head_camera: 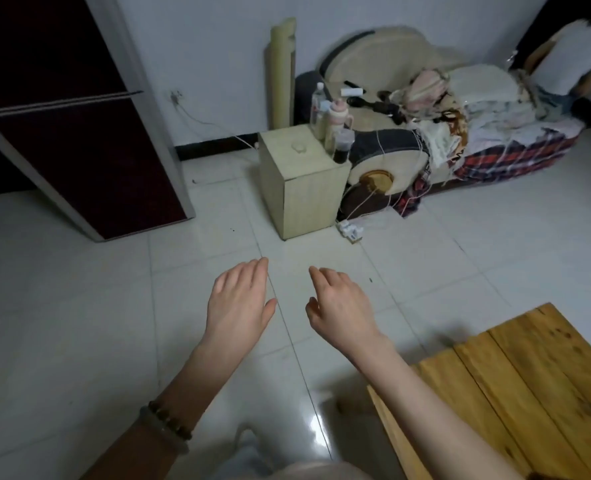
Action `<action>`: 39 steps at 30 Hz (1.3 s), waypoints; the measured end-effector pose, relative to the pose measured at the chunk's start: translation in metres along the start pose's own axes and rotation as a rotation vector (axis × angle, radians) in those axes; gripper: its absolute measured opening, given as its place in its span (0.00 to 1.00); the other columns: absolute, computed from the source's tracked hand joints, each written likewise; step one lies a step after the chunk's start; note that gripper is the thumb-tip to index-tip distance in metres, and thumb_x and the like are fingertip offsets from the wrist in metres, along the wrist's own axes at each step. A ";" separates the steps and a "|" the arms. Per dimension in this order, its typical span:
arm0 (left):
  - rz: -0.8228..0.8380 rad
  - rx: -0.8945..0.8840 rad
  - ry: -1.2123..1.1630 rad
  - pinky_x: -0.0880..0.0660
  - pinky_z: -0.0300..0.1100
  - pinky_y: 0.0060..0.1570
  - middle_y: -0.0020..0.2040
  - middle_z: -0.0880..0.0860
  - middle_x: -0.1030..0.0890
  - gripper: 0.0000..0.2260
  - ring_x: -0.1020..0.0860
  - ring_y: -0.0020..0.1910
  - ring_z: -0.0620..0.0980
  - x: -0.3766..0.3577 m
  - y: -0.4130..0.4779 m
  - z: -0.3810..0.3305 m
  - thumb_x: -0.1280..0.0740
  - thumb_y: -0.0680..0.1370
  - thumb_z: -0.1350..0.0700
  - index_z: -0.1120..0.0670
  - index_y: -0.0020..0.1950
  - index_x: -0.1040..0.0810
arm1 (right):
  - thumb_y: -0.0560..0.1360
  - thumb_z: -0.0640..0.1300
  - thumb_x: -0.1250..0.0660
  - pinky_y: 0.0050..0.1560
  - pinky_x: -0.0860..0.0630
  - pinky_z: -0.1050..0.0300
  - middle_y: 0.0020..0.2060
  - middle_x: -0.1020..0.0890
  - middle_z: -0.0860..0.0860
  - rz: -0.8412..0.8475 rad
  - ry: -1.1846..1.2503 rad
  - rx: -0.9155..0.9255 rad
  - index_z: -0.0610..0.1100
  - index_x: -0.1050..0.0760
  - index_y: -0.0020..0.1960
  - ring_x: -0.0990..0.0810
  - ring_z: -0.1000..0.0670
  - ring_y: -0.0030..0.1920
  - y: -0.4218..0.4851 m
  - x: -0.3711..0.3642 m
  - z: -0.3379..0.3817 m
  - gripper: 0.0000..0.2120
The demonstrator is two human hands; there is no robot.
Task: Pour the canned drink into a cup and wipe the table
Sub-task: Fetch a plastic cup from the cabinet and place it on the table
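My left hand [240, 299] and my right hand [339, 303] hover side by side over the white tiled floor, palms down, fingers relaxed and holding nothing. A wooden plank table [529, 386] shows its corner at the lower right, under my right forearm; the part in view is bare. No can, cup or cloth shows on it. A small clear cup-like object [299, 147] stands on a pale wooden cabinet [304, 199] further back.
Several bottles [328, 117] stand at the cabinet's right edge. A cluttered sofa [443, 133] with piled clothes lies behind it, a person [571, 60] at its far end. A dark fridge [79, 126] stands left. A power strip [349, 231] with cords lies on the floor.
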State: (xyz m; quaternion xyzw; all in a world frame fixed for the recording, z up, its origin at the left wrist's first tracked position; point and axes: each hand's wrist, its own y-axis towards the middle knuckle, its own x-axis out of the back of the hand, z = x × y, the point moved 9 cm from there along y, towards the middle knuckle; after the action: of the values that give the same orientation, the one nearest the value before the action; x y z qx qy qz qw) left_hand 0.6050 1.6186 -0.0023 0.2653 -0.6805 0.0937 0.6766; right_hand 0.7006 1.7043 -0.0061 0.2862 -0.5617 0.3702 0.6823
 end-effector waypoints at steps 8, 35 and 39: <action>0.026 0.067 0.039 0.23 0.48 0.50 0.52 0.55 0.18 0.31 0.19 0.51 0.55 -0.003 0.044 0.121 0.21 0.63 0.49 0.60 0.61 0.24 | 0.74 0.42 0.40 0.56 0.30 0.50 0.62 0.26 0.44 0.016 0.030 0.067 0.40 0.39 0.72 0.28 0.41 0.61 0.103 -0.010 0.088 0.26; 0.017 0.114 0.044 0.23 0.43 0.44 0.49 0.52 0.18 0.34 0.19 0.47 0.52 -0.072 0.375 0.314 0.20 0.57 0.47 0.59 0.59 0.23 | 0.73 0.41 0.37 0.51 0.27 0.49 0.57 0.23 0.42 0.013 0.098 0.126 0.39 0.37 0.71 0.25 0.39 0.56 0.503 -0.004 0.133 0.28; 0.034 0.077 0.041 0.23 0.43 0.45 0.49 0.52 0.18 0.34 0.19 0.47 0.51 -0.087 0.422 0.335 0.20 0.57 0.46 0.59 0.59 0.23 | 0.72 0.40 0.36 0.48 0.26 0.50 0.56 0.22 0.41 0.016 0.097 0.101 0.38 0.35 0.70 0.24 0.39 0.54 0.555 -0.008 0.130 0.28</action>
State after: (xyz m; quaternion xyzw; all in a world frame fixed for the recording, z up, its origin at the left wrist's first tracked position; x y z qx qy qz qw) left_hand 0.1023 1.8315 -0.0116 0.2773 -0.6669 0.1367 0.6780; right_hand 0.1688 1.9098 -0.0009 0.2974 -0.5111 0.4170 0.6903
